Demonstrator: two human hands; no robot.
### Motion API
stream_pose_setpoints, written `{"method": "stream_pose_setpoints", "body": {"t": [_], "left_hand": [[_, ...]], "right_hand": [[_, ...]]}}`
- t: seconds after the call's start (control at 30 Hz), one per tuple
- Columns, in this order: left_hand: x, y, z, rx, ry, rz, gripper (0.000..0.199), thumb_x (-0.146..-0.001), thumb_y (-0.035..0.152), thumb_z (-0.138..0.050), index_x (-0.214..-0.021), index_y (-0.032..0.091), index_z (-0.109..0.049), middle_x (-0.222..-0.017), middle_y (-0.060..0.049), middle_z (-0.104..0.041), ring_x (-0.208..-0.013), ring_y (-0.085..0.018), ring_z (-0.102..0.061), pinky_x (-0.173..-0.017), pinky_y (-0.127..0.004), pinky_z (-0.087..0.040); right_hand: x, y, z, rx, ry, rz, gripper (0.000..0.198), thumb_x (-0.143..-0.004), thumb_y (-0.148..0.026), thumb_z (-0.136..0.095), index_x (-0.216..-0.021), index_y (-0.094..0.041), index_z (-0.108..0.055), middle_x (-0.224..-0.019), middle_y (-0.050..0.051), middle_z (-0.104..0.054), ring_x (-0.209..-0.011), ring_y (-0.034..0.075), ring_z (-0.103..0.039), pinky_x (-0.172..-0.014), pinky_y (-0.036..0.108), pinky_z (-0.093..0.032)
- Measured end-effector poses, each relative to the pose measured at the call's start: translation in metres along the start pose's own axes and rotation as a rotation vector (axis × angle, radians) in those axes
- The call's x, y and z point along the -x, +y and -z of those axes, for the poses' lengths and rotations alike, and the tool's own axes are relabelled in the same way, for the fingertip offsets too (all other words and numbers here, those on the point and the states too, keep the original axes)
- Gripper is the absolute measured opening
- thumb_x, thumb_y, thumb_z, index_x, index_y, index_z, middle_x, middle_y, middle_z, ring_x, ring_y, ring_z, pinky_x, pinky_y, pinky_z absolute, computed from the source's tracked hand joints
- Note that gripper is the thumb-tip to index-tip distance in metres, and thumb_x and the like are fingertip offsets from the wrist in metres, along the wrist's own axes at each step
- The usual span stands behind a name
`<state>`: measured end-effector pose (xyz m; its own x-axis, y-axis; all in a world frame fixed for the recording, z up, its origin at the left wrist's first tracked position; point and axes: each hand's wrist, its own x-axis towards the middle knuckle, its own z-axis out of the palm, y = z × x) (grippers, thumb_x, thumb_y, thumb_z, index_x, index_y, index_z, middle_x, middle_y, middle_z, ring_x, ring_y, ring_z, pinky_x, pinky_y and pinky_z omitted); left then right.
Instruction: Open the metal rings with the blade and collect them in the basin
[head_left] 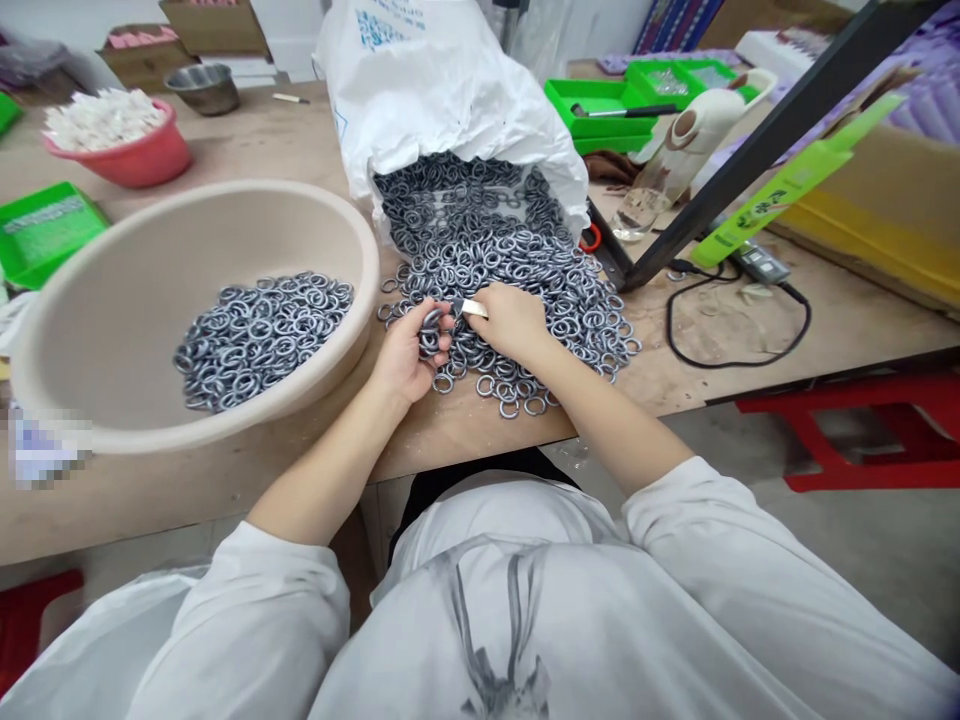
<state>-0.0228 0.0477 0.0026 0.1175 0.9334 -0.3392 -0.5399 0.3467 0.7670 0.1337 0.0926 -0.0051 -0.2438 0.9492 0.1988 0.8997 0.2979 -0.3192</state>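
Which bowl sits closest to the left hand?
The big beige bowl, holding grey rings, beside the left hand; the red bowl and metal bowl stand farther back.

"What's worn on top?"

"A loose white fabric shirt [592,610] with wide, elbow-length sleeves [274,610] and a grey ribbon-like print [516,612] on its front."

"Anything below it?"

"Some black fabric [536,462], partly visible."

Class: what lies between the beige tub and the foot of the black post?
In the head view, a heap of grey rings lies there by the white sack, with the left hand and right hand at its near side.
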Motion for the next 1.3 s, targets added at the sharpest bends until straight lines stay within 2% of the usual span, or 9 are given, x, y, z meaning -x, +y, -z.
{"method": "stream_pose_setpoints", "body": {"t": [0.13, 0.23, 0.5, 0.63, 0.73, 0.8, 0.93, 1.1, 1.3], "left_hand": [[0.002, -0.006, 0.0, -0.085, -0.021, -0.027, 0.036, -0.069, 0.038, -0.083, -0.079, 0.017, -0.055, -0.067, 0.006, -0.059, -0.045, -0.003, -0.047, -0.035, -0.014, -0.027], [0.006, -0.011, -0.001, -0.155, -0.125, -0.013, 0.042, -0.064, 0.041, -0.087, -0.078, 0.016, -0.057, -0.065, 0.006, -0.055, -0.046, -0.004, -0.048, -0.035, -0.014, -0.026], [0.013, -0.014, -0.003, -0.198, -0.196, -0.064, 0.045, -0.066, 0.049, -0.085, -0.074, 0.017, -0.054, -0.062, 0.007, -0.048, -0.044, -0.004, -0.045, -0.035, -0.016, -0.028], [0.014, -0.012, -0.004, -0.234, -0.218, -0.064, 0.042, -0.064, 0.044, -0.085, -0.071, 0.017, -0.053, -0.059, 0.007, -0.046, -0.043, -0.004, -0.043, -0.034, -0.016, -0.026], [0.016, -0.012, -0.008, -0.274, -0.159, -0.046, 0.038, -0.067, 0.038, -0.082, -0.067, 0.018, -0.05, -0.055, 0.007, -0.043, -0.04, -0.003, -0.04, -0.034, -0.016, -0.023], [0.017, -0.012, -0.009, -0.29, -0.126, -0.044, 0.036, -0.068, 0.035, -0.08, -0.065, 0.018, -0.048, -0.054, 0.008, -0.042, -0.039, -0.003, -0.039, -0.035, -0.016, -0.023], [0.016, -0.011, -0.009, -0.337, -0.133, -0.078, 0.026, -0.07, 0.032, -0.074, -0.065, 0.017, -0.053, -0.053, 0.007, -0.042, -0.038, -0.004, -0.037, -0.034, -0.016, -0.022], [0.014, -0.009, -0.006, -0.343, -0.138, -0.097, 0.021, -0.069, 0.032, -0.071, -0.065, 0.018, -0.055, -0.053, 0.007, -0.041, -0.038, -0.004, -0.036, -0.034, -0.017, -0.023], [0.016, -0.01, -0.007, -0.346, -0.122, -0.075, 0.017, -0.063, 0.024, -0.067, -0.063, 0.019, -0.051, -0.049, 0.008, -0.041, -0.037, -0.005, -0.036, -0.033, -0.017, -0.024]], "right_hand": [[0.015, 0.001, 0.008, -0.529, 0.125, 0.013, 0.019, -0.086, -0.035, -0.06, -0.077, -0.019, -0.066, -0.074, 0.003, -0.062, -0.07, 0.017, -0.053, -0.065, 0.03, -0.04], [0.031, -0.005, 0.008, -0.885, 0.174, 0.094, 0.02, -0.086, -0.039, -0.061, -0.082, -0.02, -0.064, -0.075, 0.0, -0.06, -0.071, 0.015, -0.052, -0.068, 0.03, -0.043], [0.05, -0.01, -0.002, -0.87, 0.254, 0.12, 0.018, -0.084, -0.04, -0.065, -0.086, -0.022, -0.063, -0.082, 0.001, -0.061, -0.078, 0.017, -0.057, -0.075, 0.033, -0.047], [0.047, -0.009, 0.002, -1.084, 0.088, 0.088, 0.039, -0.079, -0.049, -0.072, -0.108, -0.024, -0.063, -0.082, 0.0, -0.063, -0.071, 0.015, -0.057, -0.069, 0.031, -0.05], [0.043, -0.01, 0.005, -1.224, -0.051, 0.094, 0.044, -0.074, -0.057, -0.076, -0.1, -0.023, -0.064, -0.084, 0.0, -0.066, -0.072, 0.015, -0.061, -0.072, 0.031, -0.053], [0.042, -0.012, 0.005, -1.265, -0.069, 0.09, 0.047, -0.07, -0.059, -0.078, -0.095, -0.022, -0.064, -0.086, 0.0, -0.067, -0.074, 0.015, -0.063, -0.074, 0.031, -0.053], [0.046, -0.012, 0.008, -1.203, 0.013, 0.097, 0.045, -0.081, -0.066, -0.065, -0.092, -0.022, -0.065, -0.082, 0.0, -0.065, -0.075, 0.015, -0.06, -0.074, 0.03, -0.05], [0.06, -0.005, 0.017, -0.736, 0.161, 0.186, 0.047, -0.093, -0.063, -0.05, -0.075, -0.021, -0.059, -0.068, -0.001, -0.053, -0.066, 0.014, -0.048, -0.064, 0.029, -0.037], [0.067, -0.002, 0.021, -0.459, 0.149, 0.282, 0.047, -0.097, -0.058, -0.044, -0.072, -0.02, -0.058, -0.07, 0.001, -0.056, -0.067, 0.014, -0.047, -0.064, 0.029, -0.031]]}}
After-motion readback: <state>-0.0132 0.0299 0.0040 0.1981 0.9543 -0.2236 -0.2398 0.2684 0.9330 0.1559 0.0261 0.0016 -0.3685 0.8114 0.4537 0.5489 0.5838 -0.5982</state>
